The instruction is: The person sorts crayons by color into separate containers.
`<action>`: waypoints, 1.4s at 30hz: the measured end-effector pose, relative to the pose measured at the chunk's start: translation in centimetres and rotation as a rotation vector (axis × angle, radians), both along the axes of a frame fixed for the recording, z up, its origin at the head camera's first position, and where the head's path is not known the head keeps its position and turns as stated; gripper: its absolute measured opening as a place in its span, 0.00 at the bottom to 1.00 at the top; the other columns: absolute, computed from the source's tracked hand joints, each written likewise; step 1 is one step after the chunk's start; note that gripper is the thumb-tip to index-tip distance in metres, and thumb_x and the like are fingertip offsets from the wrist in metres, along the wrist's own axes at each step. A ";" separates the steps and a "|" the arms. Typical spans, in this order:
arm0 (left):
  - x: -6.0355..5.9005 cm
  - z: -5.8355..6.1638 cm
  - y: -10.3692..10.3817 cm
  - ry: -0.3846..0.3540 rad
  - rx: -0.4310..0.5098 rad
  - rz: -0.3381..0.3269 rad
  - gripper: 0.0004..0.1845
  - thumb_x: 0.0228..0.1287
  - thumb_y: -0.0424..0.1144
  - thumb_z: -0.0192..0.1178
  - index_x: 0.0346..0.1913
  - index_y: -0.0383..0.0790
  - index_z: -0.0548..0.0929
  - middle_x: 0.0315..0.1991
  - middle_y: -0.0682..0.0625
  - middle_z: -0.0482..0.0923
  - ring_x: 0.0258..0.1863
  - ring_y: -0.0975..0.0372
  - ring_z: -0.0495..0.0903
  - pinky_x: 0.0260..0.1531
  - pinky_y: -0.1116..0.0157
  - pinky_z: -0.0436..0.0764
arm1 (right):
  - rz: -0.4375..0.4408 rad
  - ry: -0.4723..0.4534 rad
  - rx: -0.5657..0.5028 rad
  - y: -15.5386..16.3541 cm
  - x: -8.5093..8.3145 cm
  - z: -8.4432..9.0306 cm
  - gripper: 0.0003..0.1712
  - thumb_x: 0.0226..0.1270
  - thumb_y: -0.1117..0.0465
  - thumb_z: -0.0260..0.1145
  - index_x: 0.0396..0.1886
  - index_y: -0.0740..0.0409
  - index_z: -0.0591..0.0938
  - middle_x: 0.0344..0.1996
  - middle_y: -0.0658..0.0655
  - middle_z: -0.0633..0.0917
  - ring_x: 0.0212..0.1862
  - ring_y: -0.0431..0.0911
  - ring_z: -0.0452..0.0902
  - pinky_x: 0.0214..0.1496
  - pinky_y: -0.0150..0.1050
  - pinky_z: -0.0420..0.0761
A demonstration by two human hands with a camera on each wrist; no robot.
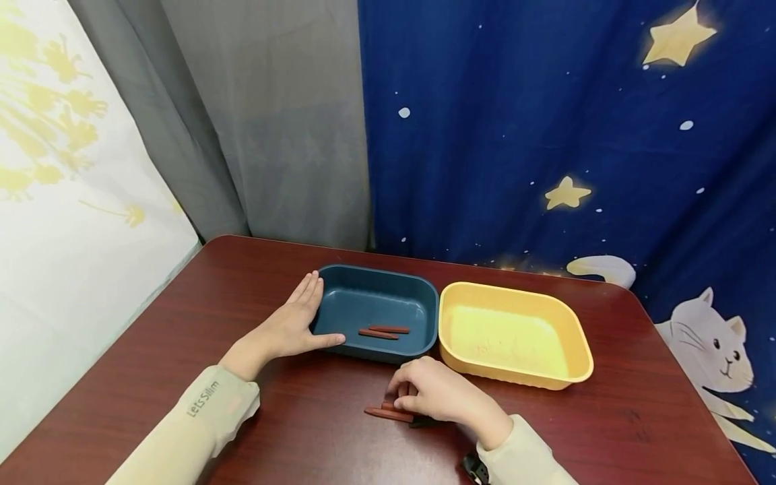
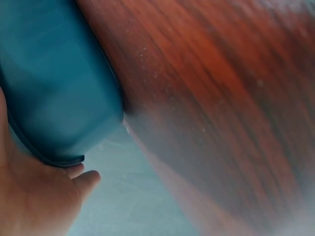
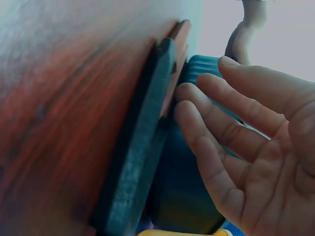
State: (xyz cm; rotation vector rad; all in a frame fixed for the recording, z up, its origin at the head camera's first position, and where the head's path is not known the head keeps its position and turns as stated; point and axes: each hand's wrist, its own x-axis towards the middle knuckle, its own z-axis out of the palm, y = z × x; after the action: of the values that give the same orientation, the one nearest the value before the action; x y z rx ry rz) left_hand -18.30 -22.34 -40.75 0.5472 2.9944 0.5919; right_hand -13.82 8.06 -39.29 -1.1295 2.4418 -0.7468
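L hand (image 1: 295, 322) is lying flat against the blue tray (image 1: 376, 311), fingers straight along its left wall, thumb along the near rim; grip open, holding nothing. Wrist view: palm (image 2: 29, 196) is touching the tray's (image 2: 54, 83) outer wall. R hand (image 1: 435, 394) is resting on the worktop (image 1: 182, 316) in front of the trays, fingers bent over brown sticks (image 1: 388, 412) lying there; wrist view shows fingers (image 3: 211, 123) loosely spread beside a dark stick (image 3: 142, 142), so whether the grip is closing on one cannot be told. Two sticks (image 1: 384, 331) are lying inside the blue tray. Yellow tray (image 1: 515, 333) is sitting just beside it, to the right.
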 end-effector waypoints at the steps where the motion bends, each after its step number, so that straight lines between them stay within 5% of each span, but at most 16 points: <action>1: 0.0 0.0 0.0 0.002 0.001 0.001 0.67 0.54 0.74 0.61 0.78 0.27 0.42 0.81 0.37 0.33 0.81 0.45 0.35 0.76 0.45 0.50 | 0.006 0.000 0.009 -0.1 0.0 -0.1 0.07 0.64 0.65 0.68 0.40 0.55 0.89 0.27 0.43 0.83 0.28 0.29 0.72 0.34 0.25 0.76; 10: 0.1 0.5 0.1 0.016 0.012 -0.001 0.67 0.55 0.73 0.61 0.77 0.26 0.43 0.80 0.35 0.34 0.80 0.43 0.35 0.76 0.44 0.50 | 0.020 0.021 0.093 -0.9 -0.2 -0.3 0.07 0.62 0.64 0.71 0.40 0.55 0.89 0.23 0.42 0.83 0.26 0.28 0.72 0.34 0.25 0.75; 17: 0.3 0.0 0.3 -0.011 0.009 0.001 0.67 0.54 0.75 0.60 0.78 0.28 0.42 0.81 0.38 0.33 0.81 0.45 0.34 0.76 0.45 0.51 | -0.051 0.005 0.159 -1.3 0.4 -1.0 0.03 0.61 0.59 0.73 0.35 0.46 0.88 0.18 0.38 0.77 0.24 0.29 0.70 0.30 0.26 0.72; 42: 0.4 0.0 0.1 -0.001 0.022 0.012 0.67 0.54 0.75 0.60 0.78 0.28 0.42 0.81 0.38 0.33 0.81 0.45 0.34 0.77 0.46 0.51 | -0.003 -0.025 0.104 -1.4 0.5 -0.3 0.06 0.59 0.61 0.71 0.26 0.44 0.84 0.17 0.38 0.77 0.21 0.29 0.70 0.25 0.26 0.72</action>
State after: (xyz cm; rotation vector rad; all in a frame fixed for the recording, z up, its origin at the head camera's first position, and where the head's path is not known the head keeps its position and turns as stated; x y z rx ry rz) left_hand -17.89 -22.28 -40.75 0.5303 2.9959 0.6267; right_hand -13.27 6.62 -39.60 -1.0716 2.4321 -0.6233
